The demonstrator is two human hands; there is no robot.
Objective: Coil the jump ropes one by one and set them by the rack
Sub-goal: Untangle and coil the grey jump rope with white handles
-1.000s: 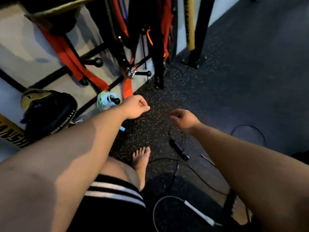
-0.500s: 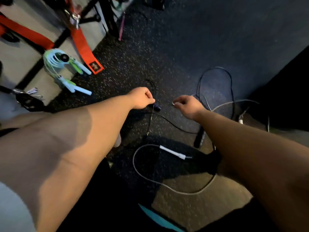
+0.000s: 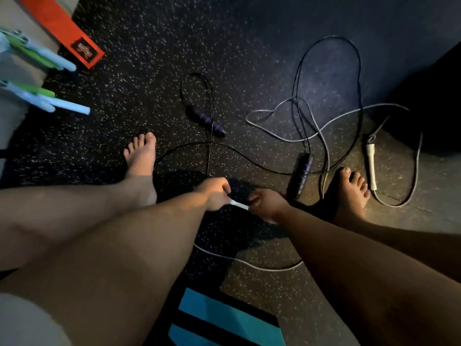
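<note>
The speckled black rubber floor filled the view, and on it lay two loose jump ropes, well short of the rack side at the left edge. The white jump rope sprawled widest, its cord curving beneath the arms and looping off to the right, where it crossed the black jump rope several times. One teal-striped cloth showed at the bottom edge, and one orange strap with a dark label lay at the upper left. Two bare feet stood on the floor: the left foot near the black cord, the right foot just beside the tangle. The left hand was clenched around one end of a white handle; the right hand pinched its other end, fingers curled. The second white handle lay beside the right foot. The two black handles with purple rings lay apart, one ahead of the hands, the other near the right foot. Pale-blue and green handles at the left were too blurred to count.
</note>
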